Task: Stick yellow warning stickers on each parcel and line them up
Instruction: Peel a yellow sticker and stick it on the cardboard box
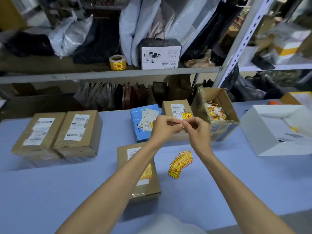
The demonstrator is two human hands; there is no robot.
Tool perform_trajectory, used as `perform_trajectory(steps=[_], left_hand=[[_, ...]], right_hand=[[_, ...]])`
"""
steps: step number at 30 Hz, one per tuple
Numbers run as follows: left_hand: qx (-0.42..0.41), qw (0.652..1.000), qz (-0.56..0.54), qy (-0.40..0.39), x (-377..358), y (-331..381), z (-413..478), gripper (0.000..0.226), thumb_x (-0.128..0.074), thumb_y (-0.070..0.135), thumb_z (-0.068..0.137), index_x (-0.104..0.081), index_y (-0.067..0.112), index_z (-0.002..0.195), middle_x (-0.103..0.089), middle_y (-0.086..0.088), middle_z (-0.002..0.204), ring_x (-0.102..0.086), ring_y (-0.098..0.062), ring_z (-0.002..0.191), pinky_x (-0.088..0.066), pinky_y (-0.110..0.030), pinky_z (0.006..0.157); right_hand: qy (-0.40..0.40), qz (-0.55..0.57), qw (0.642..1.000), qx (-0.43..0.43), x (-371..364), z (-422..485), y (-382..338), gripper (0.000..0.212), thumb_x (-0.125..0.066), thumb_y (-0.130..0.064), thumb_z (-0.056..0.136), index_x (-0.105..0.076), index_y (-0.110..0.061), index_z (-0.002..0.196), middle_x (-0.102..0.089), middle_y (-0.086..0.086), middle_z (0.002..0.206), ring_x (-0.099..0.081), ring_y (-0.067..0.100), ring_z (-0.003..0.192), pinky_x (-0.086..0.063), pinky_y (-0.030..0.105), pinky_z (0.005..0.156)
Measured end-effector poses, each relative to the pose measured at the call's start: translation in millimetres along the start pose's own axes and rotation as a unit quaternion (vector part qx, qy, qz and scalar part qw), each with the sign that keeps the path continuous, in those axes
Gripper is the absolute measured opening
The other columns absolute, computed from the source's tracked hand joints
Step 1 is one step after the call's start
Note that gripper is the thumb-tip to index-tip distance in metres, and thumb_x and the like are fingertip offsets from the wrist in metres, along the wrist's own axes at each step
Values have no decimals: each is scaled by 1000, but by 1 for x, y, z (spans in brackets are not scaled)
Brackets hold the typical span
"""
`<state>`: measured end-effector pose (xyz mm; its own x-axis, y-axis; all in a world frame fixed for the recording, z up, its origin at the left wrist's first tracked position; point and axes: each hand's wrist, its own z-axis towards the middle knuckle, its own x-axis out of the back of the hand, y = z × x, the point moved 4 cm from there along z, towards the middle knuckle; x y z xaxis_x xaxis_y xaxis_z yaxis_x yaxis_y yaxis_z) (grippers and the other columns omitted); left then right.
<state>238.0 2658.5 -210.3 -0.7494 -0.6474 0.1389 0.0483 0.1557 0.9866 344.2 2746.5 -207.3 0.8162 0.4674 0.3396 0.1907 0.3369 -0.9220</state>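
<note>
A fanned strip of yellow warning stickers [180, 162] is being left lying on the blue counter [67, 191] at lower centre, just right of a stickered brown parcel [145, 186]. Above them, at the frame's centre, a small pale scrap [183, 122] is being pinched between the curled fingertips of the left hand [163, 128] and right hand [198, 132].

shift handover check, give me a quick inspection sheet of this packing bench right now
surface: blue table, parcels spread over it
job's things: far-left parcel and second parcel show no yellow sticker; front parcel, blue mailer and back parcel show one; sticker strip lies loose
clutter: open carton of peeled scraps; white box at right
grippers: left hand and right hand pinch a small pale scrap between them
cables: nothing seen
surroundings: shelf with bags and a sticker roll
</note>
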Motion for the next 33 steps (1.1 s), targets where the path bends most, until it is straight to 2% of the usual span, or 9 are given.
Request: perform_trajectory(steps=[4, 8, 12, 15, 19, 23, 26, 31, 33], left_hand=[[-60, 989, 127, -43, -50, 28, 36, 22, -73, 16, 81, -74, 11, 103, -75, -6, 90, -70, -13, 84, -58, -35, 81], [-134, 909, 380, -101, -88, 57, 71, 21, -70, 27, 80, -73, 21, 100, -72, 0, 102, -64, -19, 97, -52, -34, 80], [-143, 869, 463, -100, -103, 69, 103, 20, -65, 25, 85, -70, 19, 103, -70, -3, 105, -64, -25, 99, -48, -33, 77], [-136, 852, 494, -106, -106, 69, 116, 27, -65, 27, 86, -67, 19, 112, -68, -5, 111, -63, -27, 101, -51, -37, 82], [-127, 853, 499, -89, -99, 66, 119, 24, -65, 28, 86, -68, 18, 107, -69, -5, 107, -65, -27, 99, -54, -40, 83], [-103, 876, 467, -68, -78, 52, 106, 26, -63, 23, 88, -67, 12, 112, -69, -8, 110, -64, -25, 100, -51, -34, 79], [-55, 890, 450, -40, -48, 29, 85, 28, -64, 25, 86, -67, 14, 111, -68, -7, 113, -62, -25, 103, -49, -33, 81], [42, 907, 418, 6, 19, -28, 28, 27, -64, 25, 83, -68, 17, 109, -68, -6, 113, -61, -27, 107, -50, -38, 88], [81, 912, 401, 40, 48, -57, -3, 31, -65, 21, 83, -66, 17, 114, -65, -6, 119, -59, -26, 111, -49, -37, 92]], right_hand=[[57, -39, 998, -4, 49, 33, 7, 1, -70, -9, 81, -70, -9, 81, -67, -2, 73, -64, 11, 70, -52, 23, 65], [82, -97, 992, -6, 94, 70, 14, 5, -74, -6, 72, -72, -11, 73, -68, -2, 67, -65, 13, 67, -55, 31, 66], [89, -161, 983, -20, 117, 115, 25, 10, -72, -3, 72, -73, -12, 72, -70, 0, 71, -67, 15, 72, -56, 36, 71], [69, -199, 977, -37, 122, 141, 32, 23, -62, 6, 73, -75, -11, 81, -73, 3, 82, -67, 15, 81, -54, 31, 72], [31, -241, 970, -22, 116, 153, 36, 30, -60, 7, 73, -75, -8, 95, -74, 7, 94, -66, 18, 89, -56, 35, 77], [8, -259, 966, 2, 91, 134, 30, 22, -65, -3, 80, -74, -9, 99, -74, 5, 97, -66, 17, 89, -56, 36, 82], [-102, -242, 964, 32, 39, 97, 21, 17, -66, -9, 83, -73, -8, 98, -72, 3, 92, -65, 15, 85, -54, 30, 79], [-254, -215, 943, -13, -54, 24, 34, 9, -66, -17, 82, -70, -10, 86, -70, 6, 82, -63, 19, 80, -44, 29, 68], [-297, -209, 930, -48, -82, -8, 45, 16, -67, -20, 80, -62, -7, 74, -60, 6, 70, -55, 21, 70, -39, 32, 65]])
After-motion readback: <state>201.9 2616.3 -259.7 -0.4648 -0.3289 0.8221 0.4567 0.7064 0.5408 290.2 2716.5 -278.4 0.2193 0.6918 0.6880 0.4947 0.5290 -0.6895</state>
